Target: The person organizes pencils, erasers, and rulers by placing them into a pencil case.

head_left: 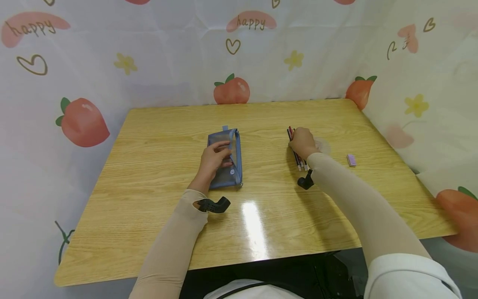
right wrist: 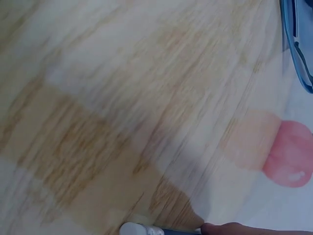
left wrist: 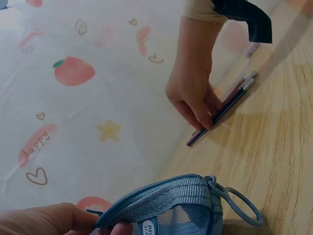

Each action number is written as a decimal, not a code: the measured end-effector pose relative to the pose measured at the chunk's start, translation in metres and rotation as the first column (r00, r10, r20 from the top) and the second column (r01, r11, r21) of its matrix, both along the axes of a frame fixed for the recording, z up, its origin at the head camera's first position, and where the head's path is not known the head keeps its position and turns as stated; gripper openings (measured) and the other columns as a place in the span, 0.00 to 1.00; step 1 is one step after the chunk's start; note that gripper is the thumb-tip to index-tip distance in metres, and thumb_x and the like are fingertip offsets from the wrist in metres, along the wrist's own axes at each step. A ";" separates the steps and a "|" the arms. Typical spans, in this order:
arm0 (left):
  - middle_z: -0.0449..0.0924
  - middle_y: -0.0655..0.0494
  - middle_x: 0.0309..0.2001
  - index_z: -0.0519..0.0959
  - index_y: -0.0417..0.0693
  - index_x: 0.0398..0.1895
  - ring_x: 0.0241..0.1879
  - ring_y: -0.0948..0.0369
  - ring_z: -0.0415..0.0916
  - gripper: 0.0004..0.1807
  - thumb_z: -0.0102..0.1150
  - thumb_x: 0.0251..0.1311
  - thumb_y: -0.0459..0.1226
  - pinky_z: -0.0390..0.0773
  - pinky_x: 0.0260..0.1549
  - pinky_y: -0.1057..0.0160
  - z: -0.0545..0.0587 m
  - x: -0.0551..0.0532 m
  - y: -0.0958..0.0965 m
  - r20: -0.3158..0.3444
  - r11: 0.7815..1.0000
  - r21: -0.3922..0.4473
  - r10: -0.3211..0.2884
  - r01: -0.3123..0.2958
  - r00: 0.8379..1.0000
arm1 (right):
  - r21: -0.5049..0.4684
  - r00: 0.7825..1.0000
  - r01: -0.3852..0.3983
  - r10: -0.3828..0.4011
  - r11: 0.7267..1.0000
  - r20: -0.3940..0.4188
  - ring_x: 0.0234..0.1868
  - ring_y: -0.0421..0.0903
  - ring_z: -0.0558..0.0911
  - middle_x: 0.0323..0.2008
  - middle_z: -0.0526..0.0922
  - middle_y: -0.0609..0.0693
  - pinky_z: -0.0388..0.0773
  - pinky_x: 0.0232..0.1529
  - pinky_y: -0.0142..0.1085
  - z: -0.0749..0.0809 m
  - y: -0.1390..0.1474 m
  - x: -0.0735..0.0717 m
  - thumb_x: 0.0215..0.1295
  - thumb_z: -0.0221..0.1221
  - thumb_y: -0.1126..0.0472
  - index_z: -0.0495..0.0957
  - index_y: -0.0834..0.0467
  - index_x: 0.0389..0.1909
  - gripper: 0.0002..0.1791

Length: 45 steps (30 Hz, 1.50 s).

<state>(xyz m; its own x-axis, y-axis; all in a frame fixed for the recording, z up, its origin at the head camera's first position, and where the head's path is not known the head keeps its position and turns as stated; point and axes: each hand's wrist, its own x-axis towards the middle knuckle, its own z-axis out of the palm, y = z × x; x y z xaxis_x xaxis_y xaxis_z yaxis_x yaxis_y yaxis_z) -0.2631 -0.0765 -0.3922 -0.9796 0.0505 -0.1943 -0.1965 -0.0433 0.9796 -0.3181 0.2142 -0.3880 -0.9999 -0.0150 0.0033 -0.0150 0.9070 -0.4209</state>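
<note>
A blue mesh pencil case (head_left: 223, 180) lies on the table, its zipped side gaping. My left hand (head_left: 213, 161) is over it, and in the left wrist view the thumb (left wrist: 61, 218) and a finger pinch the edge of the opening. To the right, my right hand (head_left: 304, 143) grips a small bunch of pencils (head_left: 300, 162) from above, fingers curled down round them. Their eraser ends point toward me. Only a white pencil end (right wrist: 133, 229) and a fingertip show at the bottom of the right wrist view.
A purple eraser (head_left: 351, 160) rests to the right of the pencils. Something clear and round (head_left: 323, 146) sits just behind the right wrist. The wooden table (head_left: 157, 216) meets a fruit-printed cloth (head_left: 179, 70) at the back and right side.
</note>
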 end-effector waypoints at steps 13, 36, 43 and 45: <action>0.73 0.47 0.43 0.75 0.48 0.53 0.35 0.56 0.74 0.19 0.55 0.56 0.31 0.82 0.30 0.59 -0.008 -0.002 0.000 -0.020 0.999 -0.021 0.033 -0.033 0.999 | 0.041 1.000 -0.018 0.018 0.999 0.009 0.09 0.43 0.63 0.09 0.69 0.52 0.59 0.11 0.32 -0.002 -0.005 -0.004 0.58 0.51 0.70 0.70 0.62 0.10 0.16; 0.73 0.48 0.44 0.75 0.48 0.53 0.43 0.51 0.73 0.19 0.56 0.56 0.31 0.82 0.31 0.58 -0.007 -0.003 0.000 -0.011 1.000 -0.012 0.023 -0.023 1.000 | -0.164 0.998 0.045 -0.039 0.985 0.040 0.45 0.57 0.75 0.49 0.75 0.64 0.78 0.42 0.46 0.000 -0.010 -0.001 0.56 0.60 0.62 0.74 0.69 0.48 0.20; 0.74 0.47 0.45 0.75 0.47 0.53 0.38 0.55 0.74 0.20 0.56 0.55 0.31 0.82 0.28 0.60 -0.006 -0.004 0.000 -0.023 0.999 -0.026 0.028 -0.029 0.999 | -0.355 0.990 0.132 -0.103 0.926 0.099 0.38 0.52 0.79 0.47 0.76 0.60 0.80 0.37 0.41 0.005 -0.018 0.001 0.57 0.59 0.60 0.75 0.66 0.49 0.20; 0.74 0.47 0.45 0.75 0.47 0.53 0.38 0.53 0.75 0.20 0.56 0.55 0.31 0.82 0.28 0.60 -0.006 -0.004 0.000 -0.020 0.999 -0.024 0.028 -0.028 0.999 | -0.407 0.984 0.160 -0.116 0.899 0.132 0.35 0.51 0.80 0.45 0.76 0.59 0.81 0.35 0.39 0.004 -0.018 0.000 0.58 0.59 0.60 0.74 0.65 0.50 0.20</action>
